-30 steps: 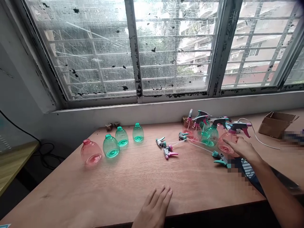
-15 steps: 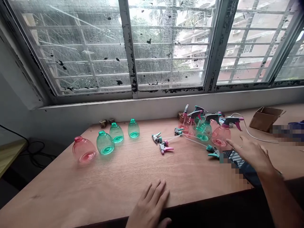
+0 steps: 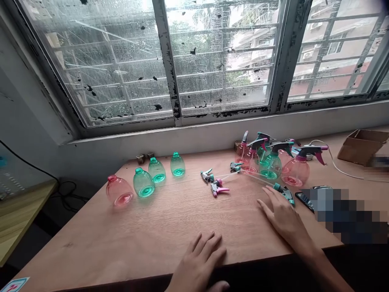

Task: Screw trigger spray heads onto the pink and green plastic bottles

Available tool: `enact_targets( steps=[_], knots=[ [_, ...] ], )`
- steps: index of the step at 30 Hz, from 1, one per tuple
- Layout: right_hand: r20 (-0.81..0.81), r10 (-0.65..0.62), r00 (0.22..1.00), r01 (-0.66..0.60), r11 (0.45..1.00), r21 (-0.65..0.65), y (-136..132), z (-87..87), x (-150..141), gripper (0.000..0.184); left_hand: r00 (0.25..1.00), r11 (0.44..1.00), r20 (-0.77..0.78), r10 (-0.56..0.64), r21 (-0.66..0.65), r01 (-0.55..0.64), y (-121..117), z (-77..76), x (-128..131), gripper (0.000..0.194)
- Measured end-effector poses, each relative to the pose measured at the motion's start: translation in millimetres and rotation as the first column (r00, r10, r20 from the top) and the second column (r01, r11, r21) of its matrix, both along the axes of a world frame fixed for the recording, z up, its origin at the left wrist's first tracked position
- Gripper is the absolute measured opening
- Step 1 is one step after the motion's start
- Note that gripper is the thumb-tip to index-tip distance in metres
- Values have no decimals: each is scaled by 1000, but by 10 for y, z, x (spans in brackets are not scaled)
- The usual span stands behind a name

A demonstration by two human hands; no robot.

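Note:
My left hand [image 3: 200, 261] lies flat on the wooden table near its front edge, fingers apart and nothing in it. My right hand [image 3: 282, 215] is over the table with fingers stretched out, its fingertips beside a teal spray trigger head [image 3: 287, 196]; whether they touch is unclear. More loose trigger heads lie mid-table: a grey-and-teal one [image 3: 207, 176], a pink-and-grey one [image 3: 216, 189] and another teal one [image 3: 235, 167]. To the left stand a headless pink bottle [image 3: 117, 188] and three headless green bottles [image 3: 143, 180]. Back right are several spray bottles with triggers fitted, including a pink spray bottle [image 3: 296, 168].
A dark phone [image 3: 304, 201] lies right of my right hand, beside a blurred-out patch. An open cardboard box [image 3: 360, 148] and a white cable [image 3: 337, 166] are at the far right. Behind the table [image 3: 152, 235] runs the wall below the window.
My right hand has moved left and down, from above the phone area to beside the teal trigger head. My left hand stays flat on the table. The view has shifted slightly.

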State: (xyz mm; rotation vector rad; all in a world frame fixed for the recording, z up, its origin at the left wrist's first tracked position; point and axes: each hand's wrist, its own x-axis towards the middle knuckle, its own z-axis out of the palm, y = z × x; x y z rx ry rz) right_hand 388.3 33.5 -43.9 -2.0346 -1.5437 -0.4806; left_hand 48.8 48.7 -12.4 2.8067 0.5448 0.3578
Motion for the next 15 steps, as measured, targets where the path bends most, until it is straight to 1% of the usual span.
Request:
enact_targets(
  steps=[2,4,5,6,7,8,9,10,12,14,15],
  knots=[
    [67,-83,994,78,995,69,-16,-18,5,57,998,980,69,13,-199,1,5,130,-67,68],
    [74,-166,983,160,984,81,-36,-40,11,60,979,926,136,154,-364,-95,36,326,-123,62],
    [55,-171,984,167,984,65,-45,-47,12,61,953,897,174,247,-413,-158,77,442,-142,59],
    [28,-147,989,145,988,45,-55,-49,12,61,918,879,234,321,-434,-197,143,563,-155,56],
    [-6,-108,994,108,993,39,-63,-45,13,59,881,882,287,375,-404,-244,238,684,-165,56],
    [-38,-66,997,68,996,51,-69,-35,15,57,834,881,324,446,-324,-345,361,801,-176,56],
    [-62,-33,998,38,996,81,-74,-23,20,54,757,848,385,528,-209,-486,510,909,-191,54],
    [-74,-10,997,19,993,120,-75,-12,28,52,690,806,439,575,-162,-569,679,1003,-214,55],
    [-62,6,998,6,983,186,-66,-4,50,50,582,721,513,631,-111,-684,1045,1143,-291,58],
    [-35,-7,999,13,984,179,-43,-29,74,54,522,643,515,680,-77,-762,1388,1212,-403,64],
    [-41,-5,999,11,989,146,-27,-52,83,57,512,616,493,703,-64,-785,1532,1222,-464,69]
  ],
)
